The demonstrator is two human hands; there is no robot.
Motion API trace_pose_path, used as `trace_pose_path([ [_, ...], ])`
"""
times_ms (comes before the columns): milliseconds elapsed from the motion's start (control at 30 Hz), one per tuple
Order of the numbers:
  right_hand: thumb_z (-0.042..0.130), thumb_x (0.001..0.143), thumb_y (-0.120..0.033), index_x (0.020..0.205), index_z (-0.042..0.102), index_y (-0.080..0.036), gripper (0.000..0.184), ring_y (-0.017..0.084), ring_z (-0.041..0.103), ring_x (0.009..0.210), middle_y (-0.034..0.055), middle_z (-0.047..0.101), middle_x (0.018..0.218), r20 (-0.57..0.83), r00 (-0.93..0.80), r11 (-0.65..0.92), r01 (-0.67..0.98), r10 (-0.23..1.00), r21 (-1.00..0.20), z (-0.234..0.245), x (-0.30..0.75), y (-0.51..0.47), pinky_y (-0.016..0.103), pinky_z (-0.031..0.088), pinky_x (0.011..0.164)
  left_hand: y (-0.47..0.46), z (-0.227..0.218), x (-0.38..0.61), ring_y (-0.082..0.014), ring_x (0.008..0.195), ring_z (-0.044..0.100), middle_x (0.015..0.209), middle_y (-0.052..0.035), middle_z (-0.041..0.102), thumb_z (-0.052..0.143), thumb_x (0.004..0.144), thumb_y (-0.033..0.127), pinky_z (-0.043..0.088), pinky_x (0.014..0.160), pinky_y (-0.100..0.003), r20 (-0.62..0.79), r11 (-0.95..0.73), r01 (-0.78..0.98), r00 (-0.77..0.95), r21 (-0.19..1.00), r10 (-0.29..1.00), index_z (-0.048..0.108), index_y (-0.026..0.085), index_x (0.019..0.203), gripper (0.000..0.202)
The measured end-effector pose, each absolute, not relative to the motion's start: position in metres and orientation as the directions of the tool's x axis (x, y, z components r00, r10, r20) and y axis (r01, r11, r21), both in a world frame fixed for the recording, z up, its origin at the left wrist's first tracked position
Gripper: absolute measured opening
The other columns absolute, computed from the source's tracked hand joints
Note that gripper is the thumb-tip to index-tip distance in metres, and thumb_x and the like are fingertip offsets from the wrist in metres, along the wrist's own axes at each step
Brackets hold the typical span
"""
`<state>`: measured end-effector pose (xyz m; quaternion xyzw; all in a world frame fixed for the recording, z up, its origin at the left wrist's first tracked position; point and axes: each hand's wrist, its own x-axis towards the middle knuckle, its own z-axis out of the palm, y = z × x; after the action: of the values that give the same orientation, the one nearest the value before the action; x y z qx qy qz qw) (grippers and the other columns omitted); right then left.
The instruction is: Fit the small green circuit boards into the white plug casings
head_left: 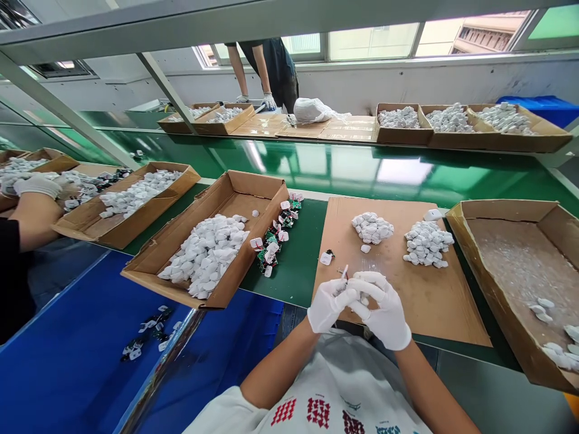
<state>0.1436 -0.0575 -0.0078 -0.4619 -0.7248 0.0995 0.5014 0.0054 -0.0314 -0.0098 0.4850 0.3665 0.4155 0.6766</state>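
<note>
White-gloved, my left hand [329, 306] and my right hand [383, 308] meet over the near edge of a cardboard sheet [429, 313]. Their fingers are closed together around something small and mostly hidden. A thin white piece [345, 271] sticks up from the left fingertips. Just beyond lie a white part with a dark attachment [326, 258], a lone white piece [365, 248] and a pile of small white pieces [371, 228]. A second pile [427, 244] sits to the right, with a larger white piece [433, 214] at its back.
Left of the sheet, a cardboard tray [230, 187] holds white pieces, with green circuit boards [272, 244] beside it. Another tray [461, 211] stands right. A green conveyor belt [316, 163] runs behind. One co-worker's gloved hand [38, 185] is far left; another person [271, 66] stands across.
</note>
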Motion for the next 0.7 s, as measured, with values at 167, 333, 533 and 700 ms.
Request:
trace_pose_path([
  [167,0.065,0.080,-0.016,0.112,0.056,-0.028,0.035,0.021,0.063,0.101,0.0066,0.057,0.113,0.781,0.172,0.412,0.770,0.601,-0.487,-0.021,0.125,-0.066,0.038,0.057,0.084,-0.041,-0.016,0.019,-0.0236,0.090,0.066,0.096,-0.0096,0.073,0.074,0.067,0.043,0.052,0.087,-0.035,0.009,0.043,-0.347,0.145,0.937,0.989,0.070,0.016,0.100,0.042],
  [333,0.059,0.082,-0.011,0.117,0.055,-0.028,0.039,0.020,0.063,0.100,0.0057,0.063,0.104,0.815,0.023,0.476,0.802,0.579,-0.361,-0.020,0.126,-0.067,0.037,0.057,0.083,-0.041,-0.024,0.016,-0.0280,0.105,0.064,0.111,-0.0130,0.070,0.077,0.063,0.031,0.051,0.094,-0.037,0.076,-0.044,-0.274,0.109,0.961,0.991,0.070,0.015,0.105,0.045],
  [533,0.054,0.085,-0.011,0.116,0.058,-0.028,0.036,0.020,0.065,0.099,0.0064,0.066,0.110,0.671,0.036,0.505,0.630,0.740,-0.591,-0.014,0.133,-0.067,0.036,0.057,0.083,-0.035,-0.023,0.007,-0.0268,0.100,0.066,0.113,-0.0119,0.069,0.076,0.066,0.028,0.052,0.093,-0.035,0.130,-0.117,-0.089,0.158,0.989,0.979,0.069,0.017,0.110,0.046],
  [700,0.053,0.081,-0.003,0.121,0.058,-0.032,0.049,0.020,0.065,0.099,0.0037,0.069,0.106,0.776,-0.031,0.518,0.762,0.630,-0.389,-0.018,0.138,-0.068,0.040,0.053,0.090,-0.032,-0.019,0.008,-0.0255,0.104,0.065,0.117,-0.0107,0.067,0.075,0.067,0.028,0.051,0.096,-0.035,0.036,-0.005,-0.136,0.226,0.991,0.973,0.070,0.018,0.108,0.042],
])
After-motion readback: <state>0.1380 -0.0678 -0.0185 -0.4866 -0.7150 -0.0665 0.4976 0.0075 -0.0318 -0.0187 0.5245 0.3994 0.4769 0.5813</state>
